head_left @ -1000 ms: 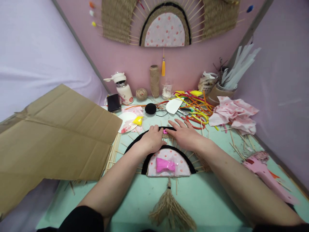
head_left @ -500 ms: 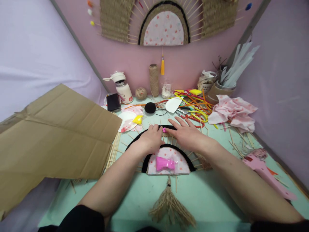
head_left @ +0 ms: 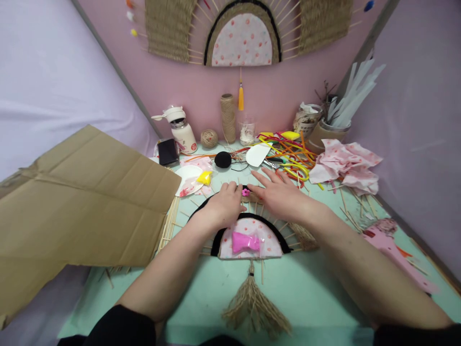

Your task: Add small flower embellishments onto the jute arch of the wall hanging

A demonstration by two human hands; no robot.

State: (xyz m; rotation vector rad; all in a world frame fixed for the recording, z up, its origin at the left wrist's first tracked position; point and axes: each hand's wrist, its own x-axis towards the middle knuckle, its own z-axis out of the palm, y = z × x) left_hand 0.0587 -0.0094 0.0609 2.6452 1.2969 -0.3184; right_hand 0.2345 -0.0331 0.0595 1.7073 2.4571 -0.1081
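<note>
A small pink flower [head_left: 245, 192] rests on the black outer band of a semicircular woven fan craft [head_left: 275, 224] made of thin sticks. My left hand [head_left: 226, 204] lies on the band just left of the flower, fingers slightly bent and holding nothing. On the other side, my right hand [head_left: 283, 194] has its fingers spread, the index fingertip beside the flower. A packet of bright pink clay [head_left: 246, 242] lies on the fan's dotted half-round centre. Below it hangs a twine tassel [head_left: 254, 302]. My arms hide parts of the fan.
Cardboard [head_left: 90, 202] covers the left side. Behind the fan are a black ball of yarn [head_left: 223, 159], a yellow packet [head_left: 204, 178], a white bottle [head_left: 183, 134] and colourful pipe cleaners [head_left: 293, 161]. A pink glue gun [head_left: 399, 259] and crumpled dotted cloth [head_left: 347, 166] lie right.
My right hand has drawn slightly back from the pink flower, so its petals show more fully. My left hand stays almost in place. The view has shifted a little.
</note>
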